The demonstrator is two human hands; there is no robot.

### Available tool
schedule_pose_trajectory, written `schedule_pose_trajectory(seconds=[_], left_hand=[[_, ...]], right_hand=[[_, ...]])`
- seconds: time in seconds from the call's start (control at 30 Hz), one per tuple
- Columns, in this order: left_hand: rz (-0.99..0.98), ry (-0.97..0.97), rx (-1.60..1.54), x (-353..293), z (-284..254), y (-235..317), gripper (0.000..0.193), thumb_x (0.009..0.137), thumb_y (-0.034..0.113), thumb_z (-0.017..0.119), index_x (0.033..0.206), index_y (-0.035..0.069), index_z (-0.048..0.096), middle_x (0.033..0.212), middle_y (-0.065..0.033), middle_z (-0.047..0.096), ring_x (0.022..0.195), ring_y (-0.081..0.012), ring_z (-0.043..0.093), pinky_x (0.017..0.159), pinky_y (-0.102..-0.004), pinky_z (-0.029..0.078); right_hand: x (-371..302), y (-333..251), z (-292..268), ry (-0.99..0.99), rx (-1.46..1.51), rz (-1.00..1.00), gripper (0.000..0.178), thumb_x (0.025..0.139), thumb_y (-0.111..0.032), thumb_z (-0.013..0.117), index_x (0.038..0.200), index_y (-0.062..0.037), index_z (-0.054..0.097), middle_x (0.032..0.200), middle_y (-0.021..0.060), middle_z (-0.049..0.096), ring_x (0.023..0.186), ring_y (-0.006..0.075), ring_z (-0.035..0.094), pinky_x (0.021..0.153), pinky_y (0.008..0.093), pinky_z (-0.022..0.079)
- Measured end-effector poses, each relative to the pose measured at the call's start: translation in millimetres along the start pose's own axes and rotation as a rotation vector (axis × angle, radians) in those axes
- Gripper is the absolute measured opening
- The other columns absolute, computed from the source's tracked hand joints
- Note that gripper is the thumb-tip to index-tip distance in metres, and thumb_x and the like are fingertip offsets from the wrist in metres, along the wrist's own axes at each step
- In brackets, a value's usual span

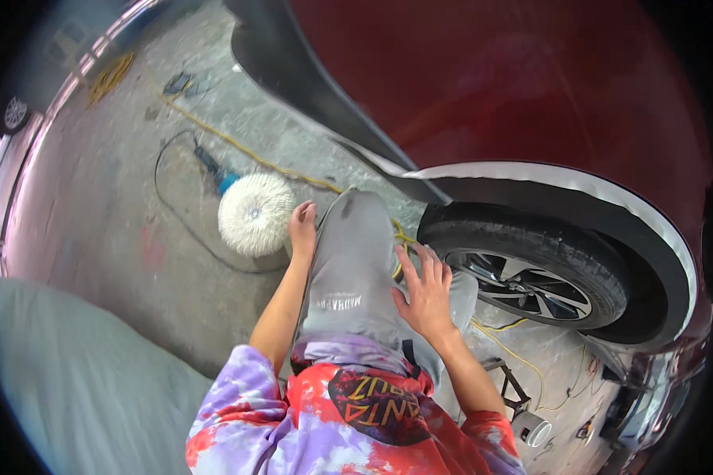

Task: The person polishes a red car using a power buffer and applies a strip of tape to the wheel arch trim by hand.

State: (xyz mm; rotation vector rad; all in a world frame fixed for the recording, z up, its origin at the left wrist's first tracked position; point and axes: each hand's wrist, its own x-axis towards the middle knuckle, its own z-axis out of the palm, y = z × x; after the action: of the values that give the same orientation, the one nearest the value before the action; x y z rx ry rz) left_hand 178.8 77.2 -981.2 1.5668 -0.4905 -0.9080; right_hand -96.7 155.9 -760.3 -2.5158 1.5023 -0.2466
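My left hand (302, 231) is beside my raised grey-trousered knee (355, 229), fingers loosely bent and holding nothing that I can see. Just left of it, a power polisher (228, 180) with a blue and black body rests on the floor, its round white wool pad (255, 214) facing up. My right hand (428, 294) is over my other leg, fingers spread and nothing in it. Near that hand stands the car wheel (531, 277), with a black tyre and dark and silver spokes. Pale masking tape (547, 172) lines the arch of the dark red car body (499, 87).
A yellow cord (245, 150) crosses the concrete floor and passes behind my knee. The polisher's dark cord (170, 202) loops over the floor. Grey-green sheeting (71, 380) bulges at lower left. A white bucket (532, 429) and a metal frame (509, 384) stand at lower right.
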Motion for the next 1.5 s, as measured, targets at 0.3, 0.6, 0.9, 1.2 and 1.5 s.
schedule_pose_trajectory(seconds=[0.3,0.6,0.9,1.2,1.5], left_hand=[[-0.035,0.35,0.387,105,-211,-6,0.061,0.094,0.036,0.07,0.133,-0.008,0.054,0.131,-0.0228,0.063,0.115,-0.0318,0.065,0.098,-0.044,0.051],[-0.312,-0.035,-0.114,106,-190,-40,0.081,0.09,0.04,0.074,0.147,-0.007,0.042,0.145,-0.0228,0.051,0.126,-0.0356,0.056,0.107,-0.0487,0.046],[-0.157,0.22,0.003,102,-182,12,0.067,0.093,0.023,0.068,0.145,-0.009,0.041,0.137,-0.0253,0.054,0.12,-0.0372,0.059,0.101,-0.049,0.052],[0.11,0.408,0.463,35,-211,57,0.054,0.09,0.021,0.072,0.134,-0.005,0.054,0.129,-0.0276,0.06,0.114,-0.0379,0.062,0.096,-0.0463,0.052],[0.297,0.386,0.769,-54,-233,104,0.036,0.097,0.022,0.066,0.119,-0.006,0.067,0.118,-0.029,0.067,0.099,-0.0361,0.069,0.083,-0.0428,0.056]], right_hand=[[-124,67,60,-0.028,0.227,0.453,0.079,0.085,-0.03,0.073,0.153,-0.0107,0.038,0.14,0.025,0.052,0.125,0.043,0.054,0.099,0.053,0.047],[-111,61,44,-0.352,0.18,0.451,0.081,0.089,-0.028,0.068,0.158,-0.0226,0.026,0.131,0.0184,0.058,0.117,0.0396,0.06,0.099,0.0528,0.048],[-90,72,52,-0.179,0.392,0.338,0.088,0.087,-0.021,0.068,0.16,-0.0192,0.018,0.123,0.0193,0.062,0.108,0.0405,0.064,0.091,0.0516,0.052],[-91,131,-264,1.252,-0.426,0.124,0.071,0.09,-0.03,0.069,0.148,0.0028,0.044,0.155,0.0268,0.039,0.145,0.042,0.037,0.116,0.053,0.031],[-99,136,-256,0.958,-0.498,0.395,0.107,0.088,-0.073,0.052,0.158,0.0031,0.023,0.165,0.0263,0.016,0.154,0.0406,0.016,0.118,0.0641,0.006]])
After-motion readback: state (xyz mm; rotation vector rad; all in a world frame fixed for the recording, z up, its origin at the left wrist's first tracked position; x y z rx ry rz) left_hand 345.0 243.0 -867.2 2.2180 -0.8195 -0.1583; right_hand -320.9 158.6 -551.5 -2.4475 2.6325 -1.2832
